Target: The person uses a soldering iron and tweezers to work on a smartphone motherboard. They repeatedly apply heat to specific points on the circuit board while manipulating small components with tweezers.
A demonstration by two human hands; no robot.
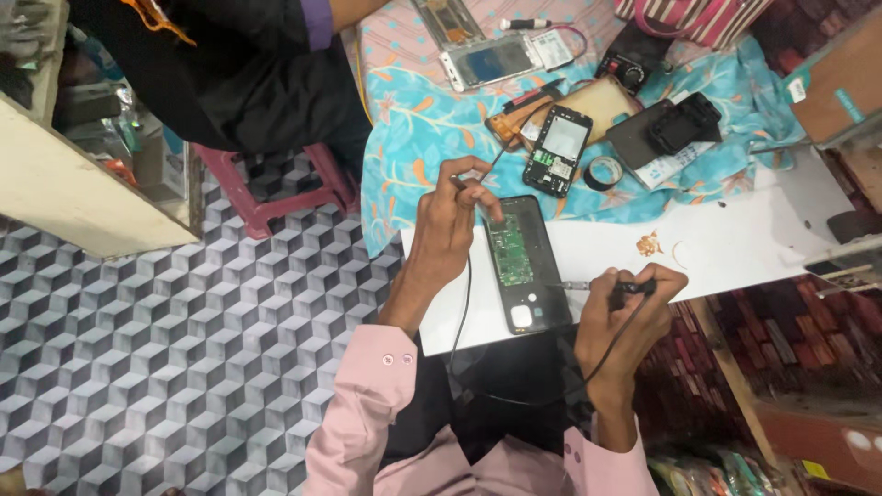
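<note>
A: Opened phone (pixel 525 266) position?
B: On white table (pixel 735 239); long axis runs near to far, camera end nearest.
A: Hands?
B: Right hand (pixel 629 317) grips soldering iron (pixel 597 287), left hand (pixel 450 225) pinches probe (pixel 473 188). Bare table lies rightward; 1 more phone (pixel 557 150) beyond.

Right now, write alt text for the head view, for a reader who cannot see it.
Seen from above, a person in pink sleeves works on an opened phone on a white board: the left hand holds a thin wired probe at its top, and the right hand points a black corded tool at its side. Behind lie another opened phone and a tape roll on blue floral cloth.
</note>
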